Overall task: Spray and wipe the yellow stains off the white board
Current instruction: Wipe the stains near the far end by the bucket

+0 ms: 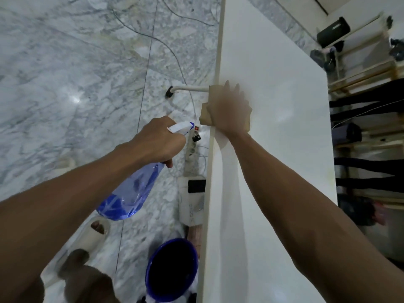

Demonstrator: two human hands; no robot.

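The marble floor fills the left of my view, grey-veined and glossy, with a thin cable curling across it. To the right of it the white board runs from near my body up to the top of the picture, its long cream-coloured edge facing the floor side. Beyond the board's far edge there are wooden racks with dark things on them, too blurred for me to name.

My right arm reaches across the board, and my right hand is pressed flat, fingers spread, on a tan cloth that lies at the board's left edge, partly hanging over it. The hand is smeared with motion blur. I cannot make out any yellow stain under or around it; only a faint yellowish tinge shows near the board's far right edge.

My left hand is off the board, above the floor, closed round the neck of a blue spray bottle. Its white nozzle points toward the board's edge, just short of the cloth.

Under the board's edge a white power strip lies on the floor. Nearer my feet stands a blue bucket, and beside it my foot in a pale slipper.
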